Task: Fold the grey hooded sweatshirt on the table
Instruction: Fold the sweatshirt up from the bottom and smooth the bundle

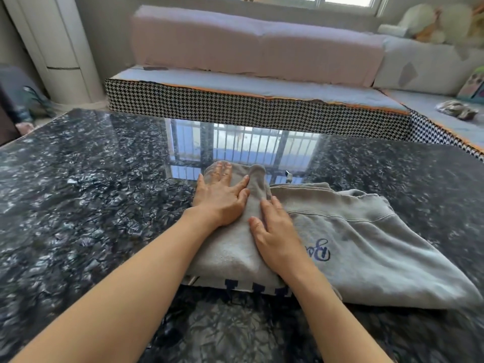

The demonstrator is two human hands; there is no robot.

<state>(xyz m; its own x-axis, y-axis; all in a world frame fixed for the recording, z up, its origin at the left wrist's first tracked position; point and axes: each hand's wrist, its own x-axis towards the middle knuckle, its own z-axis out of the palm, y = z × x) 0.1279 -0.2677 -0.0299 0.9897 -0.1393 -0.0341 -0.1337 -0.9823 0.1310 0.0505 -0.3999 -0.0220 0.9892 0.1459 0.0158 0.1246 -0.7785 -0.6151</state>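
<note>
The grey hooded sweatshirt [366, 247] lies partly folded on the dark marble table [91, 205], spreading to the right, with blue script lettering near its middle. A folded-over strip, likely a sleeve, runs from the near edge away from me between my hands. My left hand [222, 192] lies flat on the left part of that strip, fingers straight and spread. My right hand [277, 231] presses flat just right of the ridge, fingers pointing away from me. A dark blue and white patterned edge shows under the near hem.
A houndstooth-edged sofa [235, 103] with pink back cushions stands just past the table's far edge. A white column stands at the far left. Plush toys and small items sit on the sofa at the right. A small metal piece [288, 175] lies beyond the sweatshirt.
</note>
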